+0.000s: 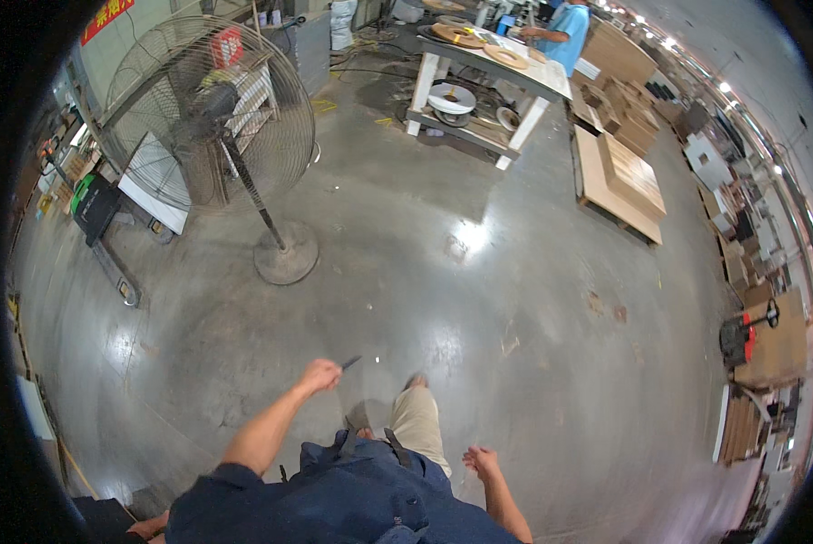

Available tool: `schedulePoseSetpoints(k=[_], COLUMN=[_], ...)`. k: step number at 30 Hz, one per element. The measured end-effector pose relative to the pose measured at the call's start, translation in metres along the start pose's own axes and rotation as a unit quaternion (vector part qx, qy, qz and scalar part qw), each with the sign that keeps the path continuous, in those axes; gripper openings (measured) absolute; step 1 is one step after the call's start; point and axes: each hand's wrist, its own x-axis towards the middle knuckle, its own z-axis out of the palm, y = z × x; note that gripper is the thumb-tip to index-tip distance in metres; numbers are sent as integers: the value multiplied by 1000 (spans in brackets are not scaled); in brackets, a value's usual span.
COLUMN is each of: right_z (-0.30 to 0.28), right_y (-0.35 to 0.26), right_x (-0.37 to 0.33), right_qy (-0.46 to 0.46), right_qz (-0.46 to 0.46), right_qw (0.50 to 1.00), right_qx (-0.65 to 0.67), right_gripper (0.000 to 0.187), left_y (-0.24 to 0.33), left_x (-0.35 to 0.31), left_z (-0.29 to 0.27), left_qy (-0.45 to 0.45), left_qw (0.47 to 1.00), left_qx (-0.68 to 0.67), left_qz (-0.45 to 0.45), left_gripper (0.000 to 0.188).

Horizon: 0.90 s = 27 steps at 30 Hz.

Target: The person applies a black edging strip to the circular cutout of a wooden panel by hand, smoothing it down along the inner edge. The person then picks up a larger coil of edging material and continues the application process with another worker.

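My left hand (318, 374) is closed around a slim dark pointed tool (351, 362), held out over the floor in front of me. It looks like a small knife, but its exact kind is too small to make out. Lower on the right, my right hand (482, 461) hangs beside my leg, fingers loosely bent and apart, with nothing seen in it. Below both hands lies the grey concrete floor (533, 363), and one of my legs is stepping forward.
A large pedestal fan (212, 118) stands ahead left, beside a green-and-black pallet truck (96, 207). A workbench (551, 80) is ahead, with a person in blue (567, 36) behind it. Pallets of boards (619, 177) sit right. Another person's hand (150, 526) shows lower left.
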Motion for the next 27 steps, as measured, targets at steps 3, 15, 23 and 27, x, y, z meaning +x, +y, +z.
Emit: schedulePoseSetpoints(k=[3,15,23,27], right_z=[-2,170,454,520], right_y=[-50,-569,-943,-992], right_x=[63,332,387,417], right_qy=[51,-102,-173,-187], right_qz=[96,-150,-315,-233], right_qw=[994,980,909,909], right_qx=[4,-86,-210,-292], right_gripper=[16,20,25,29], left_y=[78,257,324,318], left_x=[117,398,604,648], left_z=[-28,-69,-219,-280], left_qy=[6,20,164,184], left_qw=[998,988,937,897], left_qx=[61,-101,-247,-312], left_qz=[21,-114,-188,-253], left_gripper=[20,10,28,16])
